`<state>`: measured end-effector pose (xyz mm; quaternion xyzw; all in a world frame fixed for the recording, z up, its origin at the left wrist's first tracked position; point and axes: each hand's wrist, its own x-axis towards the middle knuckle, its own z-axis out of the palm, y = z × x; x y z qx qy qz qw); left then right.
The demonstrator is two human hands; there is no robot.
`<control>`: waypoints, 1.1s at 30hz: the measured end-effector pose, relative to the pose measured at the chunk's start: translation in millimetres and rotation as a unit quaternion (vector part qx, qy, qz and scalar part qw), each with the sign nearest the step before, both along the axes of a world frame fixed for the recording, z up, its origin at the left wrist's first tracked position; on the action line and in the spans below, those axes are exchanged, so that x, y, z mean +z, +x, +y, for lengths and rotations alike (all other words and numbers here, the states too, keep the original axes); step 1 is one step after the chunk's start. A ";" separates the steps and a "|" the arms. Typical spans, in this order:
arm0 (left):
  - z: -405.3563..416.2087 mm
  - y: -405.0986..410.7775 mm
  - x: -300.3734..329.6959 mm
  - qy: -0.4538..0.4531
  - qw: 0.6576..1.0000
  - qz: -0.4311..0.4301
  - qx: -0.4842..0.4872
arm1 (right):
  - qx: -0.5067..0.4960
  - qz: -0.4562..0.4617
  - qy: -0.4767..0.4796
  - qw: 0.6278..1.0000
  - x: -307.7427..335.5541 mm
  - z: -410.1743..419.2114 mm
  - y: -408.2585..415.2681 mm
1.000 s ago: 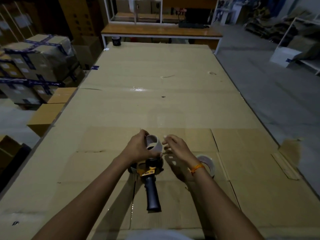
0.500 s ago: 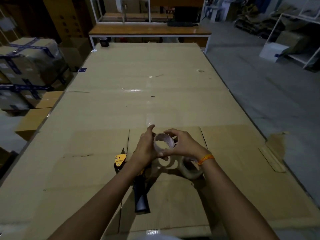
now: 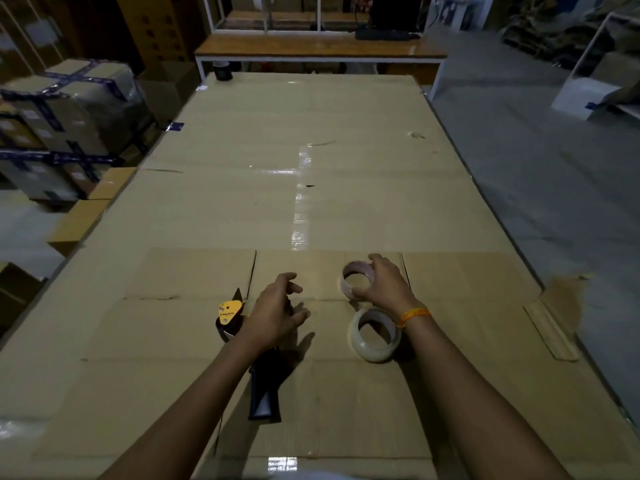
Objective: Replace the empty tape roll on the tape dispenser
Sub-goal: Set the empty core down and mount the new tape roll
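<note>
While your right hand (image 3: 382, 285) grips the empty core (image 3: 356, 279) just beyond the full tape roll (image 3: 375, 336), drop it clear; your open left hand (image 3: 277, 311) hovers over the dispenser (image 3: 242, 327).

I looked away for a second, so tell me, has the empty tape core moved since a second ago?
Yes. The empty core, in the right hand, has gone rightward off the tape dispenser, now beyond the full roll.

Tape dispenser (image 3: 242, 336) lower centre on the table (image 3: 311, 188), under the left hand (image 3: 277, 311); empty core (image 3: 356, 280) right of it, full roll (image 3: 374, 336) just below the core.
</note>
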<state>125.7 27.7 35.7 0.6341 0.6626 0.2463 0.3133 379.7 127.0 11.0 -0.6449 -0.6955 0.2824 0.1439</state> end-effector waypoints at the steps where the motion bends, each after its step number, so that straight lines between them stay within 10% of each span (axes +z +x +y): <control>1: -3.2 0.7 -1.2 0.001 1.000 -0.004 0.003 | -0.006 0.016 -0.003 1.000 3.8 -3.7 2.4; 33: -81.2 -29.8 -26.1 0.092 0.988 -0.020 0.124 | 0.140 0.056 0.117 0.982 41.7 -81.7 -56.6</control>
